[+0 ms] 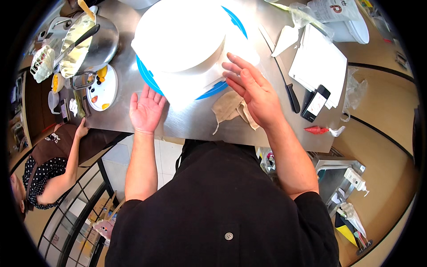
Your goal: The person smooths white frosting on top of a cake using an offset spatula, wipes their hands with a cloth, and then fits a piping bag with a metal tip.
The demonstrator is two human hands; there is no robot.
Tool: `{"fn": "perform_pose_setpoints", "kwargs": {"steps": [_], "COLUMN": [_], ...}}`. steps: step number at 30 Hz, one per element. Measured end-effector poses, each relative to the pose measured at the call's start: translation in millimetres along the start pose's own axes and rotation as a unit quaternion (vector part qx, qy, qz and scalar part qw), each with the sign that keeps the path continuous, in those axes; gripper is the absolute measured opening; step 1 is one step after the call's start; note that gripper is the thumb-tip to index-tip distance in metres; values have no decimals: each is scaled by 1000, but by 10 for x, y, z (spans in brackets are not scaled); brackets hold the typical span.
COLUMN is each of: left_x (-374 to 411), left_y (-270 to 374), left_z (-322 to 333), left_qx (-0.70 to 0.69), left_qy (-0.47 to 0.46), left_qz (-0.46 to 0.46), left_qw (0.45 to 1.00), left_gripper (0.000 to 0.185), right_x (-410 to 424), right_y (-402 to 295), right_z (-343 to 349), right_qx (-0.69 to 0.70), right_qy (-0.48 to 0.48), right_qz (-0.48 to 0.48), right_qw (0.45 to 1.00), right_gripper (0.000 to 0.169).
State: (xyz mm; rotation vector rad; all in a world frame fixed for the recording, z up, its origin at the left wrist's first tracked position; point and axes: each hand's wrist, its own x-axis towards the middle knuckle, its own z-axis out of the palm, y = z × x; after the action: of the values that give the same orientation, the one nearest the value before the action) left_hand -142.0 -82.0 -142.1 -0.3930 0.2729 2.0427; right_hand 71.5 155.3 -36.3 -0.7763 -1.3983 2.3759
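A tall round white cake stands before me on a white square board, over a blue-rimmed turntable; glare hides its top detail. My left hand lies palm up with fingers apart at the board's near left edge, holding nothing; whether the fingertips touch the board I cannot tell. My right hand is raised beside the cake's right side, fingers spread and holding nothing. Below it a beige cloth lies crumpled on the steel table.
At left stand a steel pot of cream with a spatula and a plate with fruit pieces. A co-worker is beyond. At right lie a long knife, piping bag, white sheets, phone and red piping bag.
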Motion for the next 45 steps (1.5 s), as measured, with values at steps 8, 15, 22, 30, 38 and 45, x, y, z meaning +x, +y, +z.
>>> {"fn": "perform_pose_setpoints", "kwargs": {"steps": [8, 15, 22, 30, 38, 45], "left_x": [-205, 26, -39, -177, 14, -173], "left_y": [-847, -299, -644, -723, -64, -778], "left_z": [-103, 65, -128, -121, -169, -241], "left_qx": [117, 106, 108, 68, 70, 71], "left_qy": [-13, 72, 11, -6, 5, -48], "left_qz": [-236, -11, -117, -117, -32, -189], "left_qw": [965, 992, 987, 991, 997, 978], "left_gripper": [66, 63, 69, 65, 65, 61], "right_x": [12, -12, 18, 1, -13, 5], "right_y": [56, 66, 91, 101, 102, 116], "right_z": [5, -40, -25, -13, -11, -5], "right_qx": [-3, -18, -23, -30, -8, -4], "right_qy": [-1, 2, -8, -12, -8, -2], "right_qz": [-6, -14, -29, -25, -26, -20], "right_qw": [1000, 1000, 999, 999, 1000, 1000], "right_gripper": [49, 49, 48, 49, 49, 48]}}
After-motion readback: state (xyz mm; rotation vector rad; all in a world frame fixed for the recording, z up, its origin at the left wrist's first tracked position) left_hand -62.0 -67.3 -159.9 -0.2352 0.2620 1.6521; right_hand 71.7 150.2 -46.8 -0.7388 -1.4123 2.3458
